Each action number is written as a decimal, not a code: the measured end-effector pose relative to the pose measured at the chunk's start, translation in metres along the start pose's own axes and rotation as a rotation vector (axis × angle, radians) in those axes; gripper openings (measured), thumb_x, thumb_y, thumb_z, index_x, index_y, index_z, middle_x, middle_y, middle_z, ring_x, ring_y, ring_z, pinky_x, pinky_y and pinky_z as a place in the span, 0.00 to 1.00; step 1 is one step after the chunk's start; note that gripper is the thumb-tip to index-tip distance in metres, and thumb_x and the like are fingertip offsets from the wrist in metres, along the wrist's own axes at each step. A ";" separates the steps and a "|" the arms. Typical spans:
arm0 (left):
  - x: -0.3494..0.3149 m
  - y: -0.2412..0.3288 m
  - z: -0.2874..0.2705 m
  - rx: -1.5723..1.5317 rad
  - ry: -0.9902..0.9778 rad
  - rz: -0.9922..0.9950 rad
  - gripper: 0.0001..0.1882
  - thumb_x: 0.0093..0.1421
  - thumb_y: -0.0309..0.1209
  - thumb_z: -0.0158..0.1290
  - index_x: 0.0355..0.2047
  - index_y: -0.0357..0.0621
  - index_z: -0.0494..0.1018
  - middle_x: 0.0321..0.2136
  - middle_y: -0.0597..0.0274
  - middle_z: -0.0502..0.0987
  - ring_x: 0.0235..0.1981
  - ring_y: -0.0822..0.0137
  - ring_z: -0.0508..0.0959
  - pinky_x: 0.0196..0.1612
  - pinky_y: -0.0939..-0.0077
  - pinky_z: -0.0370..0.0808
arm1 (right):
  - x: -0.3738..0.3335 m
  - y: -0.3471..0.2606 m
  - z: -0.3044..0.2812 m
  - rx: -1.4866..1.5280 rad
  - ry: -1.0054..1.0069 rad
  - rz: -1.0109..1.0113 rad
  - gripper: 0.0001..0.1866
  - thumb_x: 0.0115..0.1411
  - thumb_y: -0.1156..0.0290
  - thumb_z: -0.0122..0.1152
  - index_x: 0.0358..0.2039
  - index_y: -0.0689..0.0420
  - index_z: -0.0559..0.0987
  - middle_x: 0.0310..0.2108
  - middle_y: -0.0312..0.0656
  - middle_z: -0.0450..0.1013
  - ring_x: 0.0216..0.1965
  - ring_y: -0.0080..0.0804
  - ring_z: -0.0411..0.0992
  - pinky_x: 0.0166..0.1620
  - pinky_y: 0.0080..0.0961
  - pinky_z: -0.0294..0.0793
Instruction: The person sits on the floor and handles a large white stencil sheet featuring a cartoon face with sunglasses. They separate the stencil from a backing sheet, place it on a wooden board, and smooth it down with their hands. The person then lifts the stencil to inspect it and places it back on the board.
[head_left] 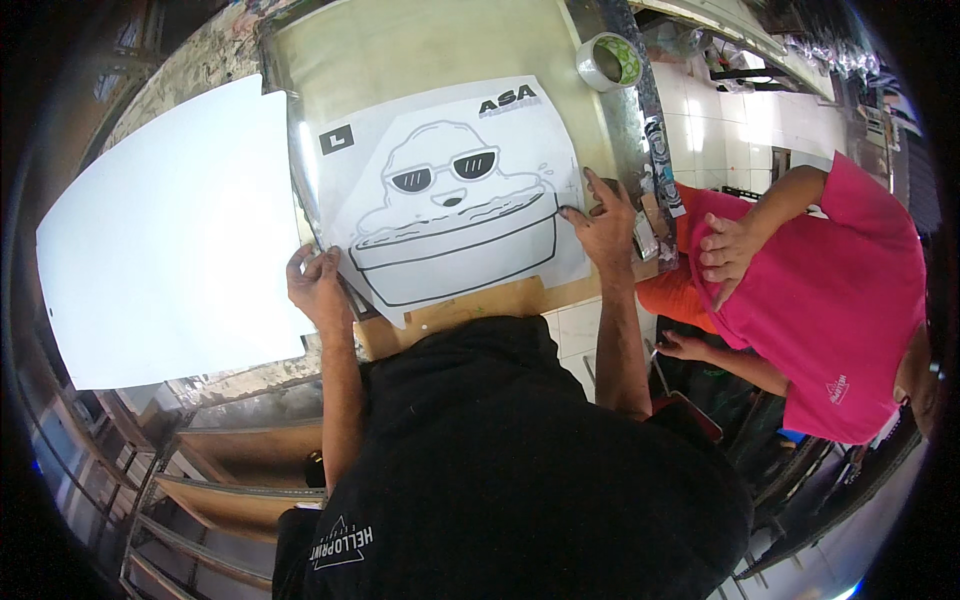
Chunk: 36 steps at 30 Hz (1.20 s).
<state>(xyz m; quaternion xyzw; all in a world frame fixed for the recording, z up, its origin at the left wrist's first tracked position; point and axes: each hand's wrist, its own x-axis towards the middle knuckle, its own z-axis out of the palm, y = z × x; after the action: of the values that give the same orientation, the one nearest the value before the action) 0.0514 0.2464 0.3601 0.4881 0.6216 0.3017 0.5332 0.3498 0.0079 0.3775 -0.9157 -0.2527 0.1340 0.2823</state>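
White printed sheet (455, 200) under hands.

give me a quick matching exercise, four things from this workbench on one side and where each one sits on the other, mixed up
Things:
1. printed sheet with a cartoon drawing
2. roll of tape
3. blank white sheet
4. right hand

Places:
A. far right corner of the bench
B. on the right edge of the printed sheet
C. left of the printed sheet, lying over the bench edge
D. middle of the bench, between both hands

Pairs: 1-D, 2-A, 3-C, 4-B
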 end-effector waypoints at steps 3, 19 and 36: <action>0.001 -0.004 -0.001 -0.008 0.001 0.002 0.20 0.54 0.17 0.57 0.47 0.27 0.65 0.29 0.51 0.78 0.31 0.70 0.76 0.36 0.81 0.71 | -0.001 0.010 0.006 0.144 0.123 -0.050 0.34 0.39 0.73 0.76 0.51 0.55 0.77 0.40 0.49 0.73 0.29 0.33 0.72 0.31 0.28 0.75; -0.002 -0.011 -0.003 -0.094 0.011 0.078 0.20 0.52 0.17 0.60 0.44 0.33 0.66 0.28 0.57 0.76 0.31 0.74 0.74 0.36 0.83 0.69 | 0.012 -0.046 0.009 -0.125 0.076 0.356 0.21 0.43 0.71 0.67 0.39 0.59 0.74 0.37 0.49 0.74 0.40 0.50 0.74 0.44 0.43 0.72; 0.002 -0.022 -0.003 -0.254 -0.005 0.137 0.21 0.50 0.17 0.60 0.43 0.35 0.65 0.25 0.61 0.76 0.27 0.76 0.72 0.31 0.85 0.66 | 0.021 -0.047 0.017 -0.135 0.102 0.288 0.19 0.41 0.71 0.65 0.37 0.62 0.76 0.35 0.57 0.76 0.39 0.57 0.75 0.44 0.42 0.75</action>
<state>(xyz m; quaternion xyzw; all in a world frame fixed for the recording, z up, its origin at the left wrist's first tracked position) 0.0420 0.2411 0.3406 0.4586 0.5425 0.4124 0.5703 0.3422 0.0604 0.3893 -0.9650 -0.1124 0.1093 0.2103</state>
